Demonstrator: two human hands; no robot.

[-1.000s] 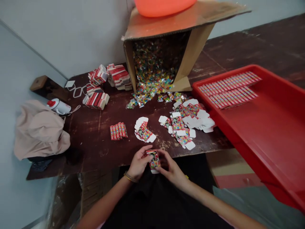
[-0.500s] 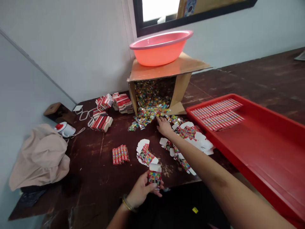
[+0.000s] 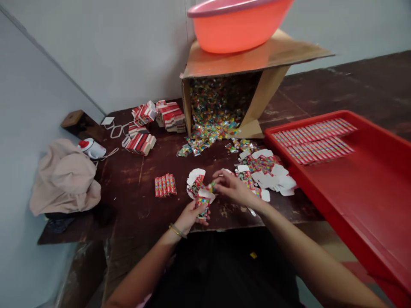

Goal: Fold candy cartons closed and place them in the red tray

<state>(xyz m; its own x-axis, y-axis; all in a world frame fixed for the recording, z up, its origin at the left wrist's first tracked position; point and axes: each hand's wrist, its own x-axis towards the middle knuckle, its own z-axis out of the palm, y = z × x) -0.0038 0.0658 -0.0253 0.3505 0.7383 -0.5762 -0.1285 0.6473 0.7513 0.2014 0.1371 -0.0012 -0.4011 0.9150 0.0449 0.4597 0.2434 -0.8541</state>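
Observation:
My left hand grips a small colourful paper box with its white top flap open, at the near edge of the dark wooden table. Just above the box's opening, my right hand pinches a small bright wrapped candy. A loose pile of such candies spills from a cardboard carton lying on its side. Flat unfolded boxes lie in heaps to the right of my hands, and a smaller heap lies behind the held box.
A red tray at right holds rows of filled boxes. A short row of closed boxes sits left of my hands. Red-and-white bundles lie at the back left, near a beige cloth. A pink basin rests on the carton.
My right hand has come back from the candy pile by the carton with a candy and now hovers over the open box. My left hand has kept hold of the box.

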